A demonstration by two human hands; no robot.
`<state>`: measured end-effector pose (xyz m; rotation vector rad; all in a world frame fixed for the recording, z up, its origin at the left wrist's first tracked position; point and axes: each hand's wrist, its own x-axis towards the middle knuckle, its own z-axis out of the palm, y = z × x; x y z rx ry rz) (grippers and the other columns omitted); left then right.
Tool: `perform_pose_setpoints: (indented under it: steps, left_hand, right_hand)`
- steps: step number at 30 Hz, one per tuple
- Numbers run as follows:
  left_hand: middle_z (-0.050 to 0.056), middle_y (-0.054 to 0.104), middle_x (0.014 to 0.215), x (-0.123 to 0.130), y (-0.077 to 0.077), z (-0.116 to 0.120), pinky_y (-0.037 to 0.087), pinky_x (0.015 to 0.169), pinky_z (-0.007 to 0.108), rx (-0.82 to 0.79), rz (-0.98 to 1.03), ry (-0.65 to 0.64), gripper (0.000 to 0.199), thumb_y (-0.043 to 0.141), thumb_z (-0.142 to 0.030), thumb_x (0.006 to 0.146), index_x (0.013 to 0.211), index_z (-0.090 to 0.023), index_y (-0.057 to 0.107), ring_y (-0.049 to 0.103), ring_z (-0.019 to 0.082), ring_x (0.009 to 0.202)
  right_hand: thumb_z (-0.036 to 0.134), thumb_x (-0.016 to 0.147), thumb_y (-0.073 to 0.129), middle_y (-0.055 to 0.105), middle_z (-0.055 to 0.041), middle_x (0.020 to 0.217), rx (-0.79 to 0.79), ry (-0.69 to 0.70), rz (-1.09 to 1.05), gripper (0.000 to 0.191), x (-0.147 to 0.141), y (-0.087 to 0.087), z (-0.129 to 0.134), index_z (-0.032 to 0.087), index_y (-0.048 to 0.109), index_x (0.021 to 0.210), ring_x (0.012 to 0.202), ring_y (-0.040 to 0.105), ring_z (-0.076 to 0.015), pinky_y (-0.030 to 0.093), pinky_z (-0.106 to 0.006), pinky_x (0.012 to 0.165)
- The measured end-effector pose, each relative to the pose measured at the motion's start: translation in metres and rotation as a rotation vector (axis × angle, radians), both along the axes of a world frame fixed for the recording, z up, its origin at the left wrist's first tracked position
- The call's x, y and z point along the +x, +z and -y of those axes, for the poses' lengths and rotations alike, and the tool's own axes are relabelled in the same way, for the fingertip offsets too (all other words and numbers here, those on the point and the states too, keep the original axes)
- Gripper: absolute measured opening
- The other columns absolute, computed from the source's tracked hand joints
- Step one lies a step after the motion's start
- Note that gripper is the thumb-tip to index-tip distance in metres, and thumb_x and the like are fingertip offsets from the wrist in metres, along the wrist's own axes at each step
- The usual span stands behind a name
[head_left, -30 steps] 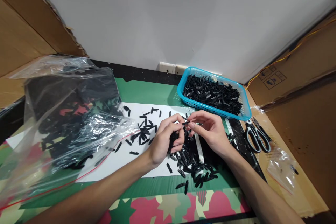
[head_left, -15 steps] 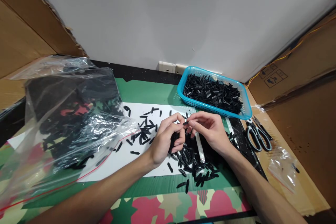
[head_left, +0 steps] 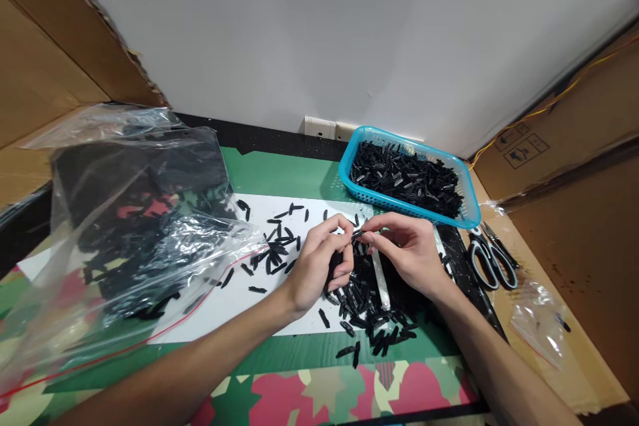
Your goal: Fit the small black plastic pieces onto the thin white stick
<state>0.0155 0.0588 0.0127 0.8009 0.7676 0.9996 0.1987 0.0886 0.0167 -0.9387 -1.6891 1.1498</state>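
Small black pieces [head_left: 355, 303] lie heaped below my hands, and others [head_left: 275, 256] are scattered over a white sheet [head_left: 210, 339]. My left hand [head_left: 327, 259] is closed, with several black pieces curled in its lower fingers. Its thumb and index finger pinch one end of a small black piece [head_left: 357, 235]. At the other end of that piece, my right hand [head_left: 399, 246] pinches with thumb and forefinger. A white strip [head_left: 381, 283] lies among the heap under my right hand. Beyond my hands a blue basket [head_left: 409, 203] holds many similar black pieces.
A clear zip bag [head_left: 200, 259] with black pieces inside covers the left side. Scissors [head_left: 492, 263] and a small clear bag [head_left: 542, 326] lie on cardboard at the right. A wall socket [head_left: 320, 127] is behind, with cardboard boxes [head_left: 579, 213] at the sides.
My right hand has shifted slightly to the right, and more of the small black piece shows between my fingertips. My left hand has barely moved.
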Motion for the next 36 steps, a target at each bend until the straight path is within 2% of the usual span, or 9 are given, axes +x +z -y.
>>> perform_pose_setpoints:
  steps: [3, 6, 8, 10, 12, 17, 20, 27, 36]
  left_hand:
    - [-0.009, 0.043, 0.05, 0.0, -0.001, 0.0, 0.023, 0.037, 0.015, -0.003, 0.012, -0.001, 0.017, 0.049, -0.036, 0.1, 0.09, -0.023, 0.046, 0.027, 0.007, 0.039]
    - [-0.008, 0.042, 0.049, -0.001, -0.001, -0.001, 0.023, 0.037, 0.016, -0.013, 0.025, -0.021, 0.026, 0.042, -0.044, 0.103, 0.09, -0.023, 0.048, 0.026, 0.007, 0.038]
    - [-0.008, 0.042, 0.048, -0.002, -0.001, -0.001, 0.022, 0.037, 0.016, -0.018, 0.026, -0.041, 0.033, 0.036, -0.05, 0.104, 0.091, -0.023, 0.049, 0.026, 0.007, 0.037]
    - [-0.008, 0.042, 0.047, -0.002, -0.002, -0.001, 0.022, 0.037, 0.015, -0.015, 0.024, -0.057, 0.038, 0.034, -0.055, 0.104, 0.093, -0.023, 0.051, 0.025, 0.007, 0.037]
    - [-0.008, 0.042, 0.047, -0.002, -0.003, -0.002, 0.023, 0.037, 0.015, -0.012, 0.013, -0.067, 0.041, 0.033, -0.059, 0.103, 0.097, -0.023, 0.052, 0.025, 0.007, 0.037]
    - [-0.009, 0.044, 0.052, 0.003, -0.005, 0.0, 0.027, 0.036, 0.014, -0.031, 0.0, -0.024, 0.042, 0.035, -0.064, 0.103, 0.11, -0.027, 0.052, 0.027, 0.007, 0.038]
    - [-0.009, 0.042, 0.058, 0.006, -0.005, 0.001, 0.028, 0.036, 0.013, -0.043, -0.002, 0.029, 0.04, 0.04, -0.065, 0.102, 0.109, -0.027, 0.05, 0.034, 0.007, 0.041]
    - [-0.01, 0.042, 0.062, 0.006, -0.005, 0.001, 0.027, 0.036, 0.012, -0.047, -0.006, 0.021, 0.034, 0.048, -0.06, 0.102, 0.105, -0.027, 0.046, 0.036, 0.006, 0.041]
    - [-0.01, 0.041, 0.049, 0.003, -0.004, -0.001, 0.025, 0.036, 0.013, -0.005, -0.056, -0.013, 0.031, 0.043, -0.053, 0.105, 0.097, -0.024, 0.047, 0.026, 0.006, 0.036]
  right_hand:
    - [0.017, 0.094, 0.072, 0.078, -0.0019, 0.093, 0.335, -0.137, 0.148, 0.01, 0.007, 0.003, -0.002, 0.024, 0.077, 0.1, 0.08, 0.073, -0.0176, 0.06, -0.031, 0.073]
    - [0.009, 0.091, 0.072, 0.079, -0.0027, 0.095, 0.797, -0.433, 0.29, 0.024, 0.023, 0.003, -0.015, 0.026, 0.076, 0.107, 0.086, 0.072, -0.0213, 0.056, -0.038, 0.081]
    - [0.01, 0.093, 0.071, 0.079, -0.0055, 0.104, 0.875, -0.643, 0.435, 0.024, 0.033, 0.002, -0.025, 0.026, 0.076, 0.11, 0.098, 0.07, -0.026, 0.053, -0.046, 0.092]
    - [0.015, 0.095, 0.071, 0.076, -0.0082, 0.115, 0.837, -0.732, 0.558, 0.021, 0.036, 0.002, -0.031, 0.026, 0.077, 0.111, 0.11, 0.064, -0.0306, 0.048, -0.053, 0.098]
    - [0.019, 0.095, 0.072, 0.075, -0.0085, 0.119, 0.795, -0.675, 0.575, 0.017, 0.031, 0.004, -0.029, 0.027, 0.078, 0.109, 0.114, 0.059, -0.0319, 0.046, -0.055, 0.1]
    - [0.019, 0.095, 0.073, 0.073, -0.0058, 0.119, 0.606, -0.108, 0.385, 0.018, -0.002, 0.01, -0.001, 0.029, 0.077, 0.109, 0.112, 0.058, -0.027, 0.05, -0.048, 0.099]
    - [0.019, 0.096, 0.072, 0.071, -0.0047, 0.122, 0.441, 0.08, 0.322, 0.017, -0.015, 0.009, 0.009, 0.029, 0.078, 0.107, 0.117, 0.057, -0.0256, 0.049, -0.046, 0.103]
    - [0.022, 0.098, 0.071, 0.072, -0.0042, 0.115, 0.243, 0.086, 0.223, 0.005, -0.015, 0.008, 0.008, 0.025, 0.074, 0.097, 0.115, 0.061, -0.0238, 0.048, -0.042, 0.104]
    - [0.022, 0.097, 0.071, 0.075, 0.0001, 0.091, 0.218, -0.109, 0.154, 0.004, -0.001, 0.001, 0.002, 0.024, 0.074, 0.097, 0.081, 0.067, -0.0169, 0.053, -0.031, 0.077]
